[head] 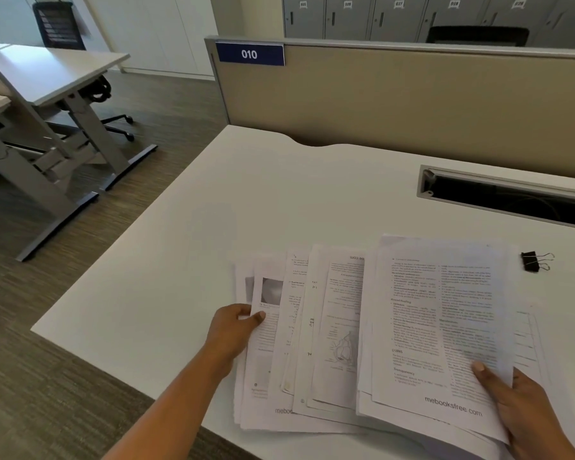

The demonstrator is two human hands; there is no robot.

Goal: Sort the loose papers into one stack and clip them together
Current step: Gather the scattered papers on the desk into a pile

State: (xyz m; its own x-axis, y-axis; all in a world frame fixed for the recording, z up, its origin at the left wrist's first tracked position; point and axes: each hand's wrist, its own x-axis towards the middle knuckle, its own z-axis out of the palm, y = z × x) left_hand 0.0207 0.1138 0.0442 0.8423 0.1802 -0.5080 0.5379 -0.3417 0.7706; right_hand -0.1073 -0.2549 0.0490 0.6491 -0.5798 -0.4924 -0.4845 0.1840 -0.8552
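Both hands pinch the fanned papers [362, 327]: left hand [233, 330] at nine o'clock, right hand [518, 403] at four. Sheets overhanging the desk [180, 244] edge may slip; clip [533, 261] waits at two.

White tabletop [213, 207] carries fanned loose papers [339, 343] at near edge; black binder clip [534, 261] just right.

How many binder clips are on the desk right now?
1. A single black binder clip lies on the white desk, just beyond the far right corner of the fanned papers, untouched by either hand. Another could be hidden under the sheets.
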